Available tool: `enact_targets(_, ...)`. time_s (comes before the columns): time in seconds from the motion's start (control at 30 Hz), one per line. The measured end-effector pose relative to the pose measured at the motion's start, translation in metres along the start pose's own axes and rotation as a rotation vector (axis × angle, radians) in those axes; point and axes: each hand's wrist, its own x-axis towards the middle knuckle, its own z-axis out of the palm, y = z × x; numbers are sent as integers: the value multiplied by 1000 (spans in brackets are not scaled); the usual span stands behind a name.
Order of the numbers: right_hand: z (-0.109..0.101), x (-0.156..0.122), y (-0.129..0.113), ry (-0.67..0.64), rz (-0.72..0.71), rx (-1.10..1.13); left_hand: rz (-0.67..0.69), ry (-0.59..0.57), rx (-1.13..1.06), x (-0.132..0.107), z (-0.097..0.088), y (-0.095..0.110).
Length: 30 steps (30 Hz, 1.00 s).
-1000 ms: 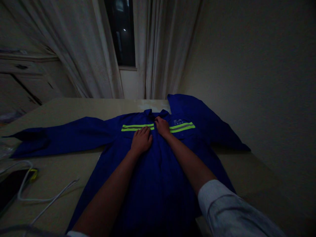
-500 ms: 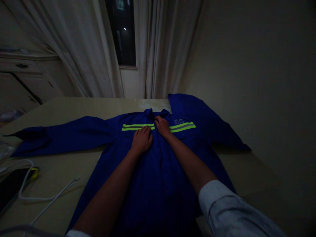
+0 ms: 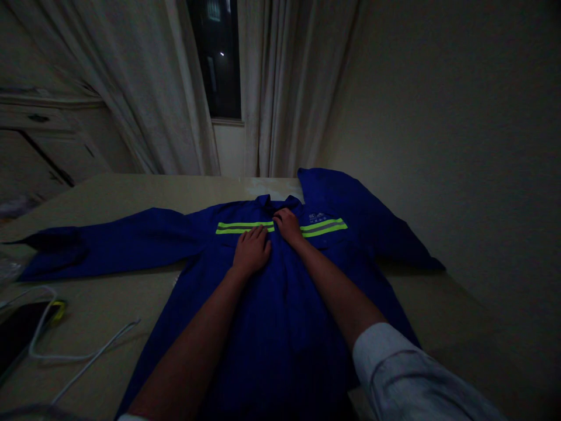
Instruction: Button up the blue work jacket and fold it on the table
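Note:
A blue work jacket with yellow-green reflective bands lies spread out, front side up, its collar at the far end. My left hand rests flat on the chest just below the left band, fingers extended and slightly apart. At the top of the front opening, below the collar, my right hand has its fingers bent and pinched on the jacket's front edge. Whether a zipper pull or button is between those fingertips is hidden. One sleeve stretches left; the other sleeve angles off to the right.
The jacket lies on a pale table. At the left are a dark phone-like device, a white cable and clear plastic. Curtains, a dark window and a cabinet stand behind; a wall borders the right.
My right fingers have shifted very slightly down along the front opening. My left hand and the jacket look nearly the same.

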Motion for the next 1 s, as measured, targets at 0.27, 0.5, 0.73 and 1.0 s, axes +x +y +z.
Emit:
enact_targets(0.27,1,-1,3,35,43,-40,30,-19,8,0,3,2)
enact_targets(0.5,-27,-15,-11,-67,-73,-166,18,-35,0,0,2,3)
enact_targets(0.73,-44,-53,-15,-123,-147,-219,23,-47,-26,-1,-4,4)
enact_targets(1.0,-31,-34,-11,-111,42,-165,33,-86,11,-2,-4,4)
